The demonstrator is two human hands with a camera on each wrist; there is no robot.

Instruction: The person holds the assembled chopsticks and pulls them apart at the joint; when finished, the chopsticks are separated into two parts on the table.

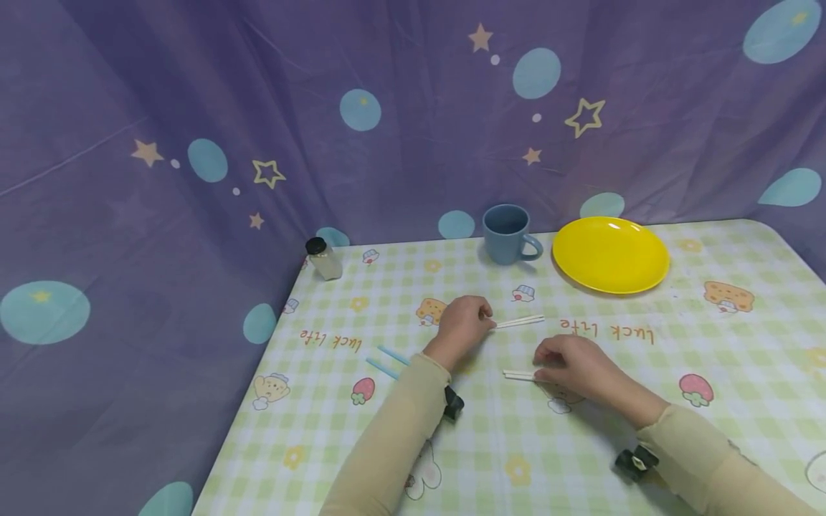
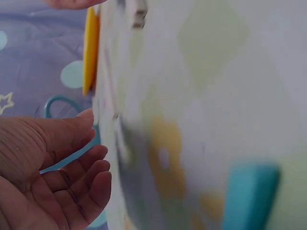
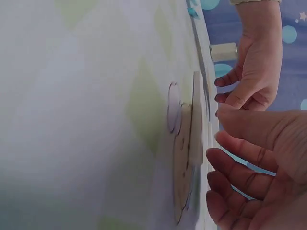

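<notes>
Two pale, thin sticks (image 1: 521,321), like short chopsticks, lie side by side on the patterned tablecloth. My left hand (image 1: 463,326) hovers at their left end, thumb and fingers loosely curved with a gap between them; the left wrist view shows nothing in its grasp. Nearer to me is another pale pair of sticks (image 1: 518,375), its right part hidden under my right hand (image 1: 576,369). In the right wrist view the fingers (image 3: 223,167) of that hand are loosely bent beside a square-edged stick (image 3: 195,120), not wrapped round it. Blue sticks (image 1: 383,368) lie partly behind my left forearm.
At the back stand a blue mug (image 1: 505,236), its handle to the right, and a yellow plate (image 1: 609,254). A small clear shaker with a black lid (image 1: 325,259) stands at the far left corner. A purple curtain (image 1: 413,172) hangs behind the table.
</notes>
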